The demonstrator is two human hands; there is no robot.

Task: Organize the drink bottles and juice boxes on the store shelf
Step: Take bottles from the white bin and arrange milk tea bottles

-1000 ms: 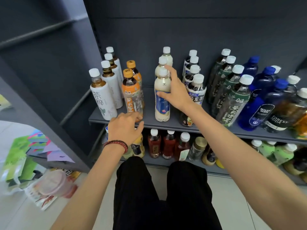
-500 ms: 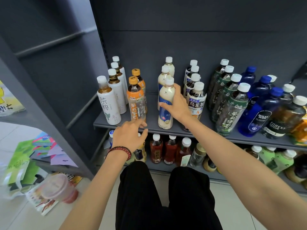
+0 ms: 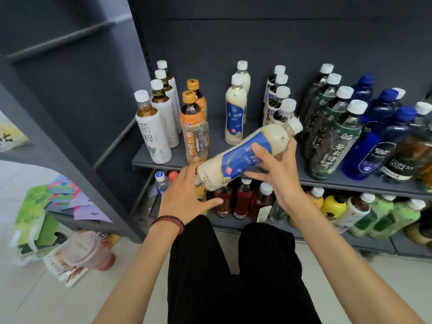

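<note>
- Head view: the right hand grips a milk bottle round its middle, with fingers over the blue label and the thumb beneath.
- The milk bottle is in the air just in front of the upper shelf. It is tilted, with the cap up to the right and the base down to the left.
- The left hand is spread wide with straight fingers and holds nothing. Its fingertips lie just beside the bottle's base; whether they touch it cannot be told.
- A dark beaded bracelet circles the left wrist.
- The upper shelf is a grey board with upright bottles in rows running front to back.
- From the left the rows are white teas, orange teas, two milks, dark teas with white caps, green teas and blue sodas.
- The lower shelf carries red drinks, yellow bottles and green bottles.
- The back panel is dark grey, and a grey upright slants down at the left.
- The floor is pale tile. Left of the unit lie a green bag, coloured packets and a lidded cup, which is blurred.
- Black trousers fill the bottom middle.
</note>
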